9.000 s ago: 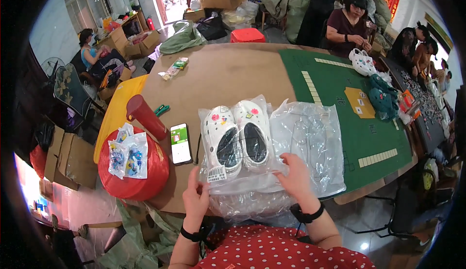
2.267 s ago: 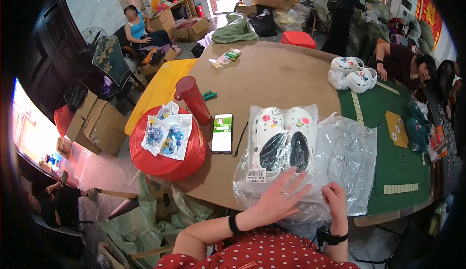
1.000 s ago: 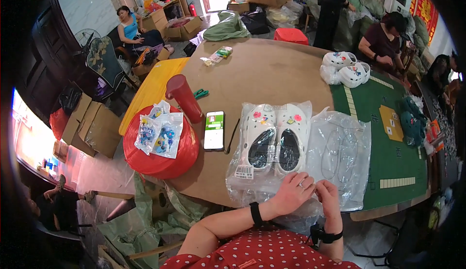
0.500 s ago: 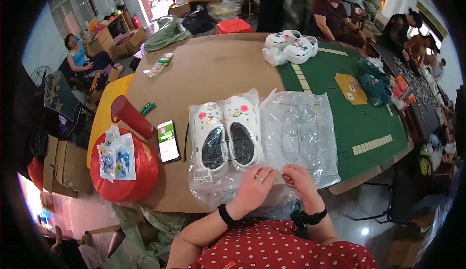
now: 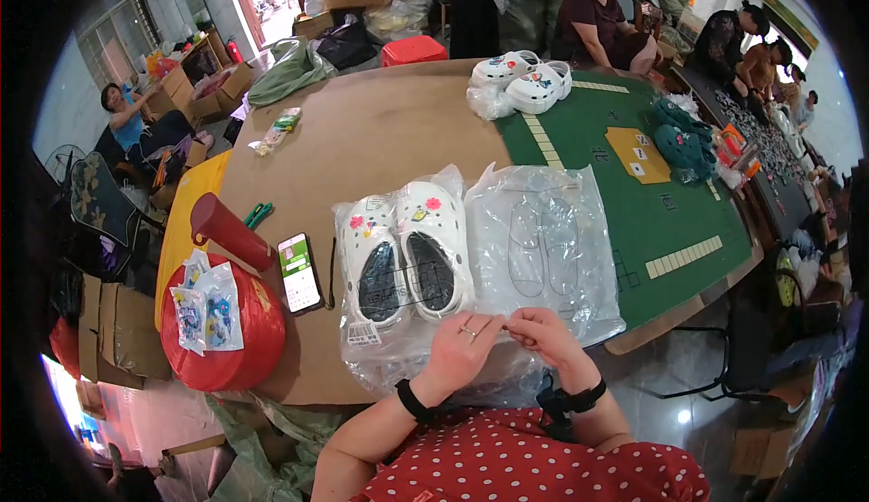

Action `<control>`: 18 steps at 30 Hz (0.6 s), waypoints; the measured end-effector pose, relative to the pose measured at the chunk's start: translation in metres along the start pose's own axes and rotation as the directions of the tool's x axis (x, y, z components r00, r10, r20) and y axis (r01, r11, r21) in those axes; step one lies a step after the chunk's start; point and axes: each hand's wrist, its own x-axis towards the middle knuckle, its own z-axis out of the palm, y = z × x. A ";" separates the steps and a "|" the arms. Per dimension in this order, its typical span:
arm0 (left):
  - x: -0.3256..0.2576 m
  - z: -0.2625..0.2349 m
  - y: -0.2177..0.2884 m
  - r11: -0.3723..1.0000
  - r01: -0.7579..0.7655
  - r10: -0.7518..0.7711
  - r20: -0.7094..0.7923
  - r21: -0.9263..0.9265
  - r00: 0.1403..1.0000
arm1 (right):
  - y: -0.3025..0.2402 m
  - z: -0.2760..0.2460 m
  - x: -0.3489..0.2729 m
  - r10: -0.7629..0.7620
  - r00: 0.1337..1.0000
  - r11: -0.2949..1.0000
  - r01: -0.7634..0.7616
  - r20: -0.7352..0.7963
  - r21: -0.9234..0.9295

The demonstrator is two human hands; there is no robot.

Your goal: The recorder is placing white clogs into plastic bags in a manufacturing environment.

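Note:
A pair of white clogs (image 5: 433, 262) with flower charms and dark insoles lies inside a clear plastic bag (image 5: 364, 333) in front of me. To its right, a second clear plastic bag (image 5: 579, 258), printed with shoe outlines, lies flat. My left hand (image 5: 460, 350), with a ring on one finger, is closed in a pinch above the near edges of the bags. Fingertip to fingertip with it, my right hand (image 5: 546, 337) pinches at the near edge of the flat bag. The fingers partly hide the film between them.
Left are a phone (image 5: 300, 272), a dark red cup (image 5: 231, 230), green-handled scissors (image 5: 260, 214) and a red round container (image 5: 262, 339) bearing small packets. More white clogs (image 5: 534, 90) stand far off. Teal clogs (image 5: 681, 144) sit right. Several people work beyond the table.
My fingertips have come together from slightly apart, both hands still pinching. The whole view has shifted a little, so the table's things appear farther left.

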 end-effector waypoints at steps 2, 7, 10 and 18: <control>0.000 0.000 0.001 1.000 0.015 -0.015 0.038 -0.006 0.999 | 0.002 -0.003 0.000 0.024 1.000 0.998 -0.024 -0.001 0.049; -0.001 -0.001 0.000 0.993 0.101 -0.098 0.046 -0.061 0.994 | -0.003 -0.001 -0.002 0.049 0.996 0.999 -0.050 -0.078 -0.010; 0.000 -0.003 0.001 0.991 0.122 -0.120 0.036 -0.049 0.992 | 0.005 0.002 0.000 -0.362 0.915 0.916 0.313 -0.181 -0.249; 0.005 -0.009 0.002 0.980 0.183 -0.183 0.005 -0.074 0.983 | -0.008 0.013 -0.003 -0.766 0.631 0.312 0.528 0.120 -0.790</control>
